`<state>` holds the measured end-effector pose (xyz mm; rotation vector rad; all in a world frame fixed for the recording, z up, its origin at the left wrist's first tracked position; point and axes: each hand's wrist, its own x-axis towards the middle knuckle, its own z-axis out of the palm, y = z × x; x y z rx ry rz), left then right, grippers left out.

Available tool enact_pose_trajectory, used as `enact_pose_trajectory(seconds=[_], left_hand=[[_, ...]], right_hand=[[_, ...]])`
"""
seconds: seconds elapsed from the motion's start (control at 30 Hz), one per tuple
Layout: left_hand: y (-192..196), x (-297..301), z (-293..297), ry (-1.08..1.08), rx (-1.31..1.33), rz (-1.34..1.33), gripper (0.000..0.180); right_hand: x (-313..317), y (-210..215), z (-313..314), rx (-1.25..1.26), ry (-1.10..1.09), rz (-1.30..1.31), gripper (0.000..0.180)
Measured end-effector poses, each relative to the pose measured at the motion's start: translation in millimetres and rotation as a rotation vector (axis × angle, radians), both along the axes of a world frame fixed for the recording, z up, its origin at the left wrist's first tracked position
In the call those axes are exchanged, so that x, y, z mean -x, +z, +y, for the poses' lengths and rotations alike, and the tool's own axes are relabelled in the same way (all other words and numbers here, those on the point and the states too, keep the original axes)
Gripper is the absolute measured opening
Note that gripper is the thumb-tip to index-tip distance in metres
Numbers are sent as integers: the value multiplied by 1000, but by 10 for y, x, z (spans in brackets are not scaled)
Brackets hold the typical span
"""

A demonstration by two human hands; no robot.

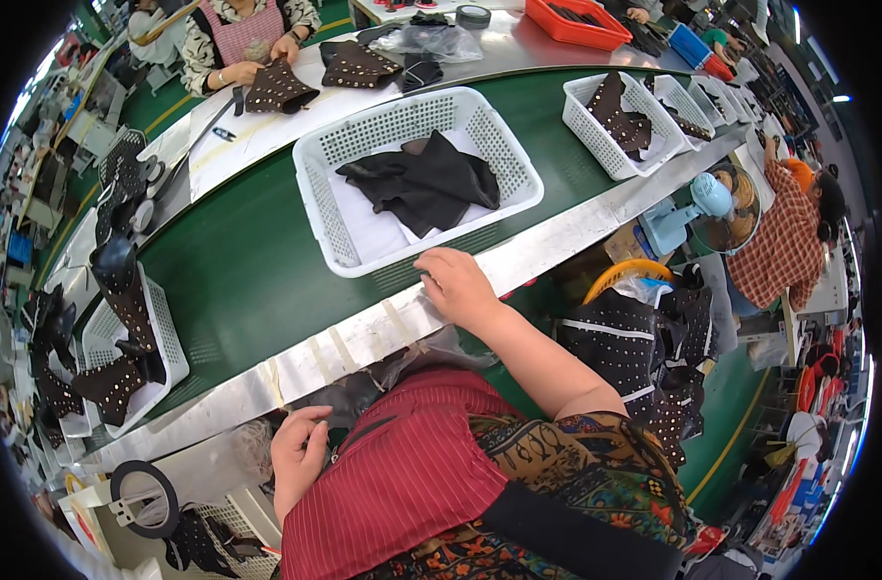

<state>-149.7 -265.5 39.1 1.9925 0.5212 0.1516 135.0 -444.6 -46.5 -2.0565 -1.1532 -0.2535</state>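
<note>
A white plastic basket (317,227) with perforated walls sits on the green conveyor belt in front of me. Inside it, black fabric-like pieces (426,184) lie on a white sheet. My right hand (457,287) is over the metal edge strip, its loosely bent fingers beside the basket's near rim; nothing shows in it, and I cannot tell whether it touches the rim. Low on the left, in front of my red striped apron (402,483), my left hand (301,452) holds nothing, its thumb and fingers apart.
Another white basket (175,333) with brown studded pieces (112,387) stands on the belt at left. More baskets (595,135) line the far right. Across the belt, a person handles a studded piece (278,89). A blue fan (687,213) and hanging studded pieces (610,353) are at right.
</note>
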Motion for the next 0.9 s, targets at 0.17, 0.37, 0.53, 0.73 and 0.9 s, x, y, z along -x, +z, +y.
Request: enact_pose_trajectory(seconds=[0.17,0.37,0.53,0.73,0.9], left_hand=[[-84,-42,-42,-4,9,18,16],[-76,-24,-30,-21,-28,30,15],[-119,101,4,-9,-21,69,13],[-338,169,33,-58,-34,-4,7],[-384,35,-24,-98,-54,-14,6]], right_hand=[[49,-125,-97,-24,38,33,22],[-154,-272,-235,-164,-168,240,17],[-141,-270,-372,-209,-335,390,18],[45,-277,-630,-108,-439,490,22],[-316,-124,-1090,10,-566,393,31]])
